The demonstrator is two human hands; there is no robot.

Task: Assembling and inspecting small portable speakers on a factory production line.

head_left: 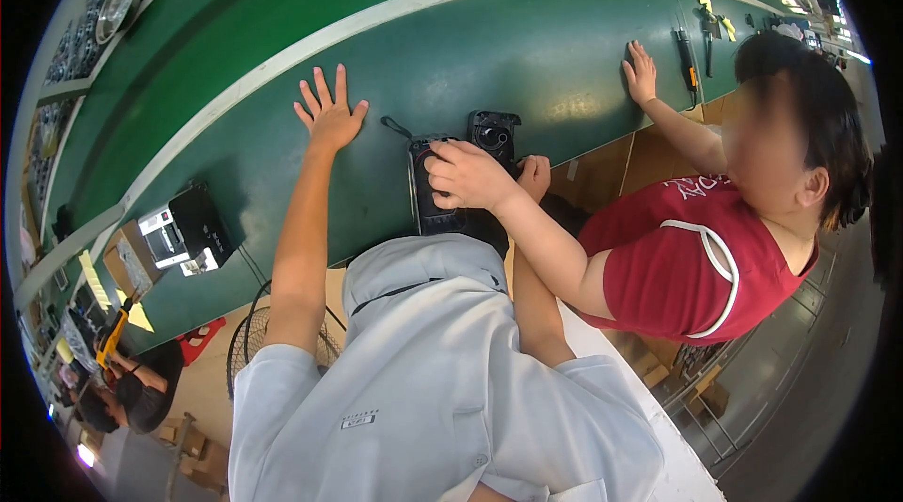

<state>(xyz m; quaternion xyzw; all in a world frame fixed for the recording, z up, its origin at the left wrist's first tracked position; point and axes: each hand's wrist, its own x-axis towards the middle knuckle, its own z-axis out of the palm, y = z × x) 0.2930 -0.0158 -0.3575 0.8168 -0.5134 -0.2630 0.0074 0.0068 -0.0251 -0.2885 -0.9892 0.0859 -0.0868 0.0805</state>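
Note:
My left hand rests flat on the green tabletop, fingers spread, holding nothing. In front of my body lies a black plastic housing with a wrist strap at its far left corner. Against its right side sits a second black part with a round opening. My right hand is beside that part, its fingers curled; whatever they hold is hidden. A co-worker's hand reaches across my right forearm and touches the top of the housing.
The co-worker in red sits close at my right, the other hand on the table. An electric screwdriver lies beyond it. At left stands a black box-shaped device; a yellow-orange tool and a wire-guarded fan are nearer.

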